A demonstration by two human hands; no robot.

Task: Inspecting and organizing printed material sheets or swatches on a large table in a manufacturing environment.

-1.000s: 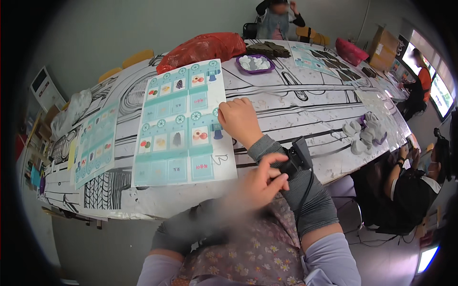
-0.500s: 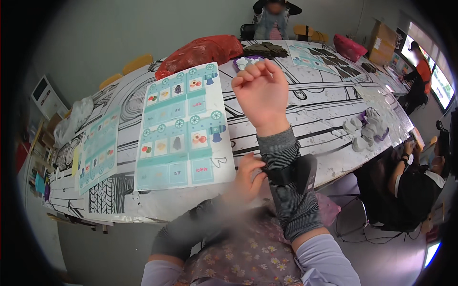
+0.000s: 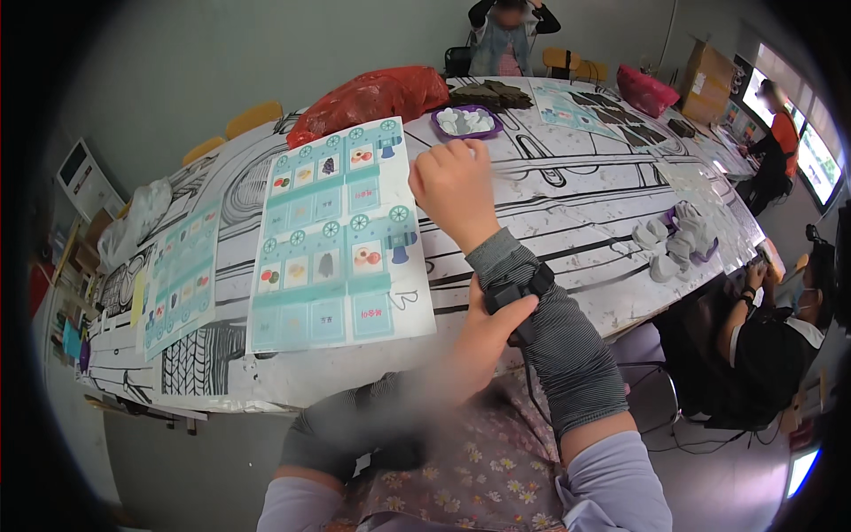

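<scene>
My left hand [image 3: 486, 341] grips a black device [image 3: 505, 300] strapped over the grey striped sleeve [image 3: 567, 355] at my right wrist. Its thumb presses along the device's near side, and a dark cable hangs from it. A blur covers part of the left hand and forearm. Raised over the table, my right hand [image 3: 456, 191] is curled into a loose fist, back of the hand showing, with nothing visible in it. Left of it lies a large teal-and-white sheet [image 3: 417, 293] printed with fruit pictures and wheels. Just beyond sits a purple tray [image 3: 483, 133] of pale grey pieces.
The line-patterned table [image 3: 532, 222] also bears a red plastic bag [image 3: 372, 102], dark flat pieces [image 3: 492, 94], another printed sheet [image 3: 182, 284] and grey pieces on purple [image 3: 678, 241]. One person [image 3: 771, 346] sits at right, another [image 3: 501, 44] is at the far side, and a third [image 3: 780, 142] stands far right.
My right hand has turned from palm showing to back showing and curled up more, shifting left and down. My left hand has moved up and right onto the wrist device.
</scene>
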